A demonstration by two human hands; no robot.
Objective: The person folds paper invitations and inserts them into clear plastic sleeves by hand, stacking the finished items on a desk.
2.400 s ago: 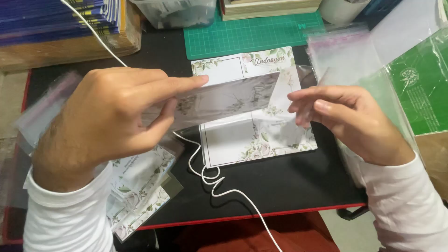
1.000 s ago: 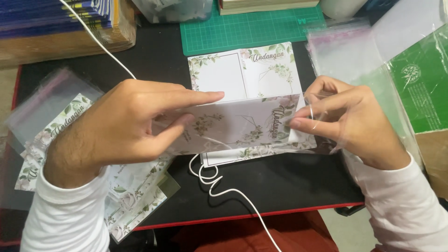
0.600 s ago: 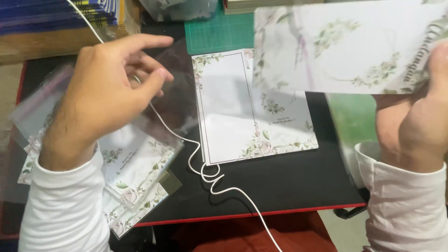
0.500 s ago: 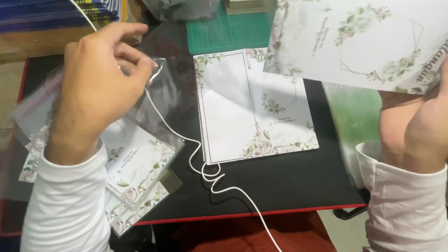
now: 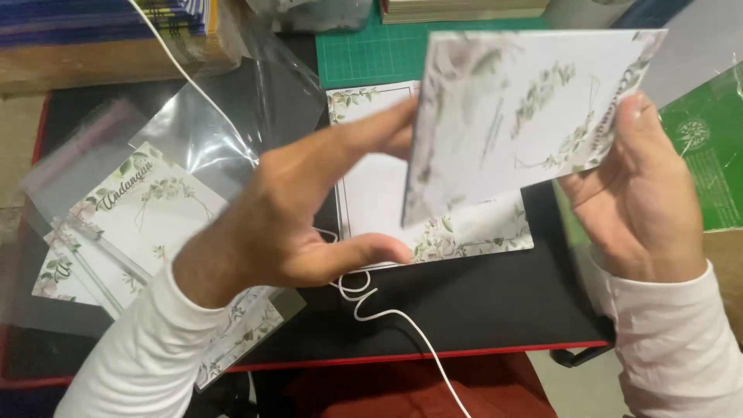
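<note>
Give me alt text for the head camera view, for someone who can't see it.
Two hands hold a white folded card with green floral print above a black desk: the right hand grips its right edge, the left hand touches its left edge. Below lie a flat floral card, a white cord, and bagged cards at left.

Between your hands you hold a card above the desk. Beneath it lies another sheet; left lie bagged cards; a cord runs before them.
</note>
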